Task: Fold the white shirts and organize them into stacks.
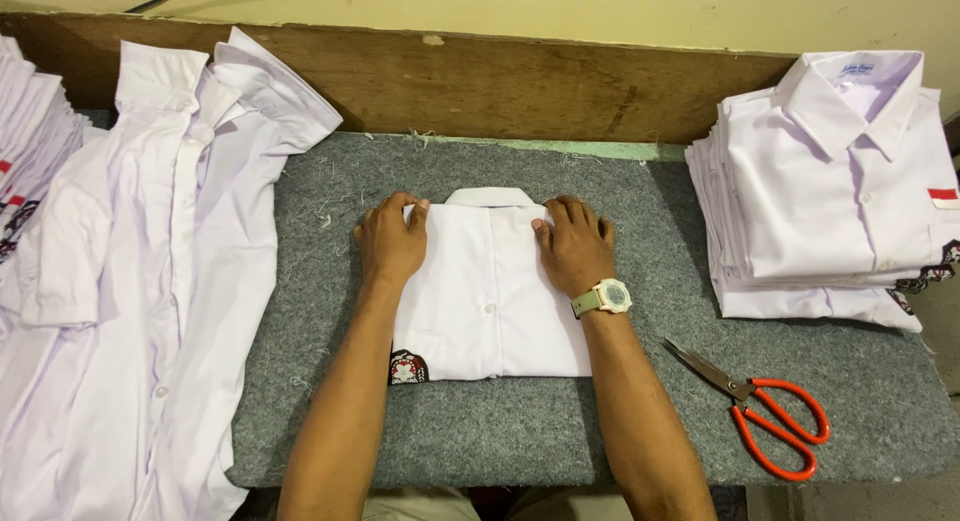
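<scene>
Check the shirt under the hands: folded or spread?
Folded. The white shirt is a compact rectangle, collar on top, with the left hand and right hand pressing its shoulders.

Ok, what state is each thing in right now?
Shirt under the hands: folded, buttoned, flat on the grey mat.
Left hand: pressing flat on the shirt.
Right hand: pressing flat on the shirt.
Scissors: shut, lying on the mat.
Stack of shirts: folded, piled at right.
Loose shirts: unfolded, spread at left.
</scene>
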